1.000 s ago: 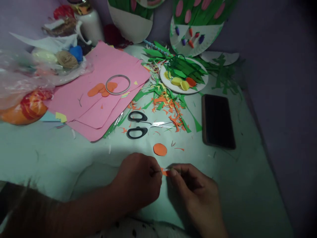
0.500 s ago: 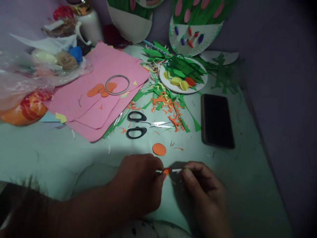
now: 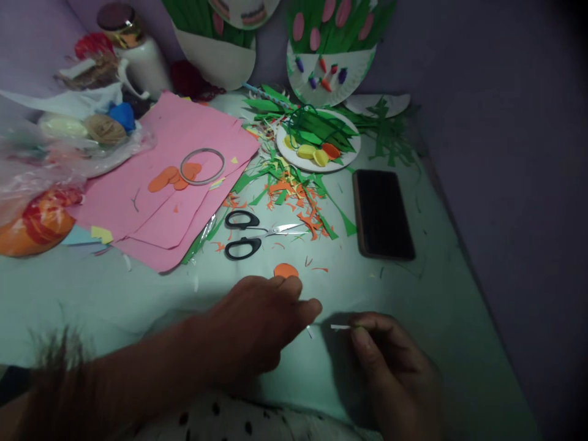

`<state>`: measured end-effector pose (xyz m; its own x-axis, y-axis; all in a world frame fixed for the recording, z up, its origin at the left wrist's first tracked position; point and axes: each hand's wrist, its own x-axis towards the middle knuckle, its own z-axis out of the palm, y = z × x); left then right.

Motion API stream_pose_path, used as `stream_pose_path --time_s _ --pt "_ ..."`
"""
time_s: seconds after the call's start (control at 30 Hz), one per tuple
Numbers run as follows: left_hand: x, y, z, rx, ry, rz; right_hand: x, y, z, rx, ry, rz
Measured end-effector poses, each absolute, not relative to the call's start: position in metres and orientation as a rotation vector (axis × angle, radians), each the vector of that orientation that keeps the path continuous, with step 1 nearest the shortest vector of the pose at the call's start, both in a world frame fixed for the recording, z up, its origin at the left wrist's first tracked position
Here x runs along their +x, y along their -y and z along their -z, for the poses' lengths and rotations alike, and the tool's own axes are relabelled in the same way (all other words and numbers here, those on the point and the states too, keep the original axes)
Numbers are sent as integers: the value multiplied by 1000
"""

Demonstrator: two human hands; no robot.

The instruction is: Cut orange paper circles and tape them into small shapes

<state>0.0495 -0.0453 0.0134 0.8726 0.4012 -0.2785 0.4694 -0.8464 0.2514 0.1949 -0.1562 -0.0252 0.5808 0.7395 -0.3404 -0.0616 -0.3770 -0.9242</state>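
My left hand [image 3: 271, 315] reaches palm down over the table. Two of its fingers stretch forward and apart, beside the near edge of an orange paper oval [image 3: 285, 270]; its thumb and other fingers are hidden underneath. Between thumb and forefinger, my right hand [image 3: 390, 361] pinches a thin white strip [image 3: 340, 327], with one end poking out to the left. Beyond the oval lie black-handled scissors [image 3: 266, 231], blades pointing right and slightly apart. The folded orange piece seen earlier is out of sight.
Pink paper sheets [image 3: 151, 147] carry orange ovals [image 3: 166, 179] and a ring [image 3: 202, 166]. Orange and green scraps [image 3: 294, 196] lie behind the scissors. A plate [image 3: 294, 164] holds green strips and yellow ovals. A dark phone-like device [image 3: 384, 214] lies right; plastic bags [image 3: 41, 208] stand left.
My left hand has drawn away from the white strip toward the orange oval, its fingers extending. The right hand still pinches the strip. The whole view has shifted slightly.
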Motion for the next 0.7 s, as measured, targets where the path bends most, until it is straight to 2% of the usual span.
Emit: stream_pose_path --time_s 0.17,0.3,0.47,0.57,0.7 --pt "56 24 -14 2799 -438 455 191 157 24 -1762 530 -908" --pt "58 26 -13 2731 -521 536 188 155 22 -1740 544 -892" --pt "52 41 -12 2677 -656 460 185 151 19 -1722 568 -923" --pt "46 52 -11 2500 -835 251 185 150 17 -1750 548 -983" --pt "44 65 -6 1949 -1130 -144 185 148 15 -1746 519 -1102"
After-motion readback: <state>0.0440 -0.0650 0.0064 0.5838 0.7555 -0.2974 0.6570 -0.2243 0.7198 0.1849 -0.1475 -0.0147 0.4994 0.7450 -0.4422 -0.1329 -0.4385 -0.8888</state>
